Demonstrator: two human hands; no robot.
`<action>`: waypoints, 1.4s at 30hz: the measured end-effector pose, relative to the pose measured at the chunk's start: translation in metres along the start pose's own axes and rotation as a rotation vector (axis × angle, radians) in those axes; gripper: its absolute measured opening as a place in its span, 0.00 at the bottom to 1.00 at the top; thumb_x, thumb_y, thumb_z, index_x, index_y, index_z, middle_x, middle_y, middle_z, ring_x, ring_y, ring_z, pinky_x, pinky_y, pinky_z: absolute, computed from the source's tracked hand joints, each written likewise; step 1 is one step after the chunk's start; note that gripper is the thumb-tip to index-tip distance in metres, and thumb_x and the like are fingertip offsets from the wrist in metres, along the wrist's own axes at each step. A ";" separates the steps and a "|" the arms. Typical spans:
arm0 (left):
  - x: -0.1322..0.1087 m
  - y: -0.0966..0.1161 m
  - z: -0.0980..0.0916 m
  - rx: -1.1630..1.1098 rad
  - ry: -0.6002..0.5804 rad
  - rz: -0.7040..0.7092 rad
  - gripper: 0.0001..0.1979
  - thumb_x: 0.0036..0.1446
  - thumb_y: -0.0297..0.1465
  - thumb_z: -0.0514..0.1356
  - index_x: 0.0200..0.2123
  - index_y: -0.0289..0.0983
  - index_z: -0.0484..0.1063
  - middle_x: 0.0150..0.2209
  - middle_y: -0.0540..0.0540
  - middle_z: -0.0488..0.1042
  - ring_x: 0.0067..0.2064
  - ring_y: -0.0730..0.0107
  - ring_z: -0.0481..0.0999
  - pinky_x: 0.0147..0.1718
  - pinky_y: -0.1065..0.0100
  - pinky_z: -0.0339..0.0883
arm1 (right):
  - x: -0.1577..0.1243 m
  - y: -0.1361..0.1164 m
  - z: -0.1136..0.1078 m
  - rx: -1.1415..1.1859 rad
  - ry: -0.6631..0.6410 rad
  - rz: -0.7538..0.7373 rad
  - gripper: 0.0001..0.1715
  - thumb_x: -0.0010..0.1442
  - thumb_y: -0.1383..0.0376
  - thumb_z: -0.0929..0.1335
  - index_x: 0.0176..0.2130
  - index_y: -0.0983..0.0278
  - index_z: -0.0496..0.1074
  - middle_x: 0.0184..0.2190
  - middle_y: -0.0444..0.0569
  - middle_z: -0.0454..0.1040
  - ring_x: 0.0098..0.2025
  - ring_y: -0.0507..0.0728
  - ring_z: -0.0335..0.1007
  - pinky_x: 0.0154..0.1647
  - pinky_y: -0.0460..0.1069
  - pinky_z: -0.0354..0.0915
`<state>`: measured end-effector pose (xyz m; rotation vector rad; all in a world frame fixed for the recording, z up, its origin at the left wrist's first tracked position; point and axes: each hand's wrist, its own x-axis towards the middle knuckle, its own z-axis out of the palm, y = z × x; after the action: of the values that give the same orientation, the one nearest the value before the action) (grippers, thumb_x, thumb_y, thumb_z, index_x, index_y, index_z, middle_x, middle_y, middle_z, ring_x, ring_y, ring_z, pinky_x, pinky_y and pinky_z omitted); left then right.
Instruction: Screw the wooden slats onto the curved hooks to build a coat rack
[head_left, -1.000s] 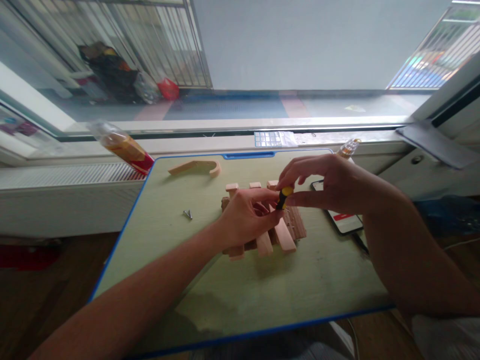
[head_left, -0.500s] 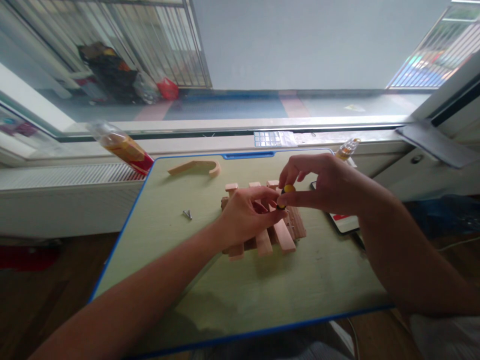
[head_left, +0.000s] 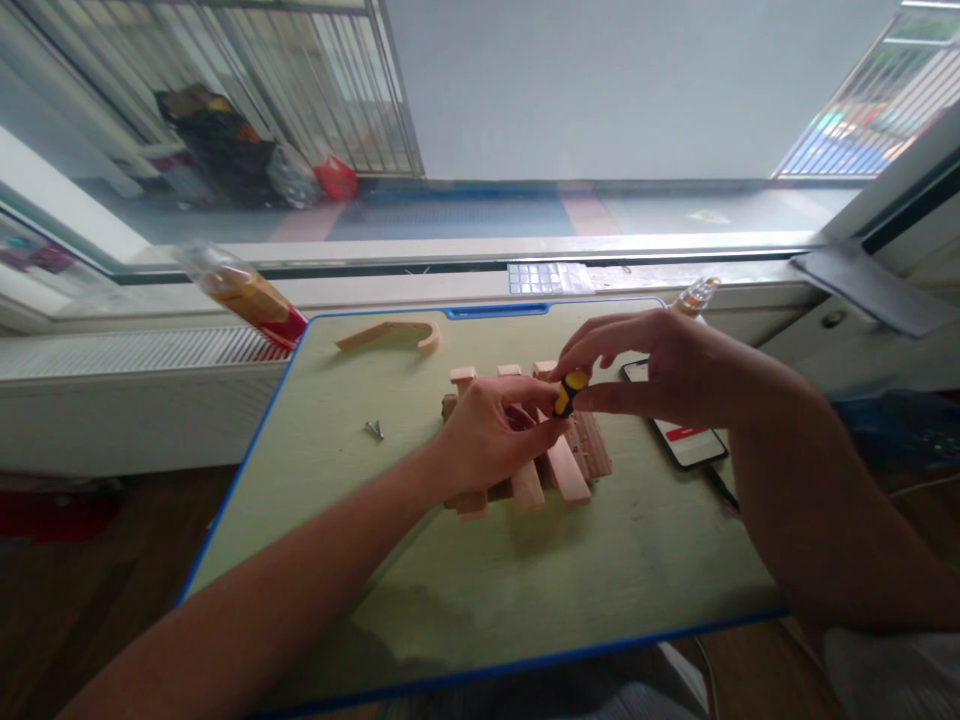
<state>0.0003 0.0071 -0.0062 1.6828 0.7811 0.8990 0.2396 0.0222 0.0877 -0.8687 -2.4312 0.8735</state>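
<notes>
A short yellow-and-black screwdriver (head_left: 571,392) stands tilted over a wooden piece built of pale slats (head_left: 566,470) laid across darker brown boards (head_left: 592,445). My left hand (head_left: 491,425) rests over the slats, its thumb and index finger pinched around the screwdriver's lower end. Whatever lies under those fingertips is hidden. From the right, my right hand (head_left: 637,360) has its thumb and index finger at either side of the yellow handle, in a loose grip. Its other fingers are raised and curled.
Several screws (head_left: 375,430) and a curved wooden hook-shaped piece (head_left: 394,335) lie on the left of the blue-edged table (head_left: 465,610). A phone (head_left: 686,445) is by my right forearm. One bottle (head_left: 251,300) leans at the left edge; another (head_left: 696,297) stands back right.
My right thumb has shifted off the front of the handle to its right side, exposing more of the screwdriver. My right wrist has turned slightly, uncovering more of the phone. My left hand barely moved.
</notes>
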 end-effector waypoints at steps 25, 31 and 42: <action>0.000 0.002 0.001 0.014 0.012 -0.002 0.09 0.61 0.33 0.71 0.41 0.34 0.85 0.37 0.45 0.84 0.32 0.73 0.78 0.28 0.75 0.72 | 0.003 0.002 0.009 -0.063 0.129 0.146 0.22 0.59 0.48 0.80 0.42 0.62 0.83 0.39 0.48 0.84 0.40 0.57 0.79 0.46 0.56 0.72; 0.001 -0.001 0.001 0.019 -0.032 0.018 0.09 0.63 0.33 0.70 0.45 0.35 0.85 0.38 0.45 0.84 0.32 0.74 0.78 0.29 0.74 0.73 | -0.001 0.001 -0.001 0.024 0.001 0.027 0.18 0.67 0.53 0.76 0.51 0.60 0.85 0.50 0.53 0.84 0.47 0.59 0.81 0.49 0.57 0.74; -0.002 0.002 0.001 0.058 0.038 0.001 0.09 0.58 0.31 0.73 0.41 0.34 0.85 0.34 0.47 0.82 0.28 0.77 0.75 0.25 0.76 0.70 | 0.005 -0.001 0.014 -0.002 0.118 0.075 0.15 0.63 0.52 0.78 0.40 0.62 0.83 0.37 0.48 0.84 0.39 0.57 0.78 0.44 0.55 0.70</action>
<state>0.0008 0.0044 -0.0053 1.7212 0.8394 0.9193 0.2278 0.0198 0.0791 -0.9894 -2.3112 0.8226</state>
